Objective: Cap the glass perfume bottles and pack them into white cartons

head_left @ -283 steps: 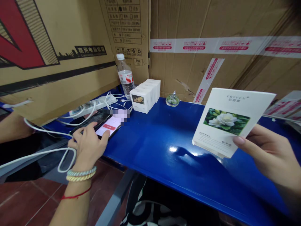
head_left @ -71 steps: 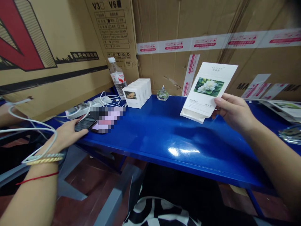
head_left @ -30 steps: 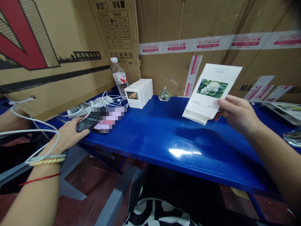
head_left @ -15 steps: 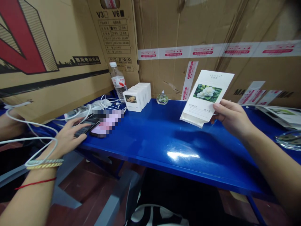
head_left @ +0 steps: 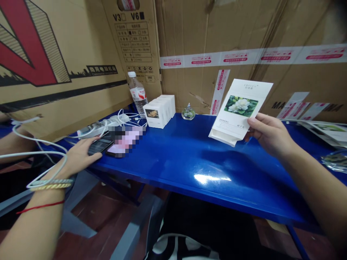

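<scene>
A white flower-printed cardboard carton (head_left: 240,108) is pinched in the right hand (head_left: 268,135), its face turned for reading. A black phone (head_left: 99,145) at the blue table's (head_left: 189,159) left edge is steadied under the spread left hand (head_left: 80,156).

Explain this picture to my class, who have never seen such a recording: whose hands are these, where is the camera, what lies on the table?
No machine here: a person works with two bare hands, and the one camera sits on their head, looking forward and down, so the arms reach in from the lower edge. The left hand rests on a dark phone lying on the blue table. The right hand holds a flat white carton with a flower photo, raised above the table. Farther back are a water bottle, a row of small white boxes, a little glass bottle and a power strip with white cables. Cardboard boxes form the wall behind.
</scene>
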Motion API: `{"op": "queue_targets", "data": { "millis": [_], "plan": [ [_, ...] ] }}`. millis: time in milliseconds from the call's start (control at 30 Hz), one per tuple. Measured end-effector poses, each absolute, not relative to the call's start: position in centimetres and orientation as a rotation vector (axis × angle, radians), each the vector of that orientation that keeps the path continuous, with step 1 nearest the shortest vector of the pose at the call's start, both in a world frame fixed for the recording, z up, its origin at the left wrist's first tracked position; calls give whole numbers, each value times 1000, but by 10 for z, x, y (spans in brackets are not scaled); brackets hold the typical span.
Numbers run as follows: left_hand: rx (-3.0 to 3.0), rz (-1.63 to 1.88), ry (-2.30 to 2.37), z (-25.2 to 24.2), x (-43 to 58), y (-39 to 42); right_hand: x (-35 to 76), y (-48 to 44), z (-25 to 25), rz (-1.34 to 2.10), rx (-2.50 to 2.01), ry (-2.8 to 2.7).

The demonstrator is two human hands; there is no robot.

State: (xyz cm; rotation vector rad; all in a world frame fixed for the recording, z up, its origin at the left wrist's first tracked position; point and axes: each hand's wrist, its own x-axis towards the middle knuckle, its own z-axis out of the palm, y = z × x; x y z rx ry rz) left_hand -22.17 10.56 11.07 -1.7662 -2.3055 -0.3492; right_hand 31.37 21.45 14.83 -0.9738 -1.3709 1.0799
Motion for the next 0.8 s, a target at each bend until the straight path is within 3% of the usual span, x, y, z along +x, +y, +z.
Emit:
{"op": "queue_targets", "data": {
  "millis": [200, 800],
  "plan": [
    [-1757, -278, -2587, 128, -218, 107, 315, 214, 149, 1078, -968, -1386],
    [-1809, -549, -2554, 118, -247, 128, 313, 211, 151, 1067, -978, -1400]
  ]
}}
